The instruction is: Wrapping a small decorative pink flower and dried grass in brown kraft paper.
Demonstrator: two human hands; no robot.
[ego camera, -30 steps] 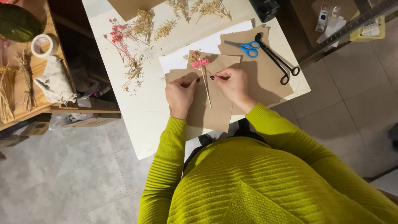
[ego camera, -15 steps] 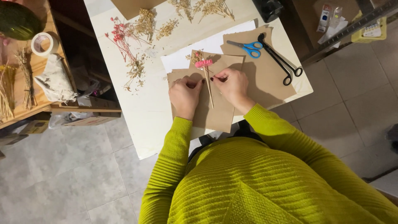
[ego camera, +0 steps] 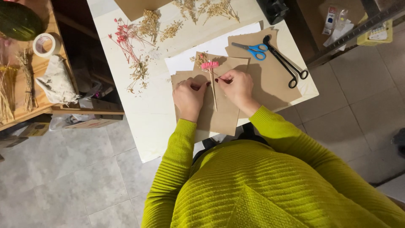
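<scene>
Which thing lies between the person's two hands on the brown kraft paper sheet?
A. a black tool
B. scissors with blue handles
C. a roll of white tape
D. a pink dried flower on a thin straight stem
D: the pink dried flower on a thin straight stem lies on the brown kraft paper sheet, with the left hand and right hand on either side.

Lime-green ribbed knit sweater (ego camera: pixel 270 190) filling my feed

Long sleeves down to both wrists, dark red polish on the nails.

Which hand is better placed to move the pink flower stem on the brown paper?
Probably the right hand: its fingertips touch the pink flower stem. The left hand lies flat on the brown paper beside it.
</scene>
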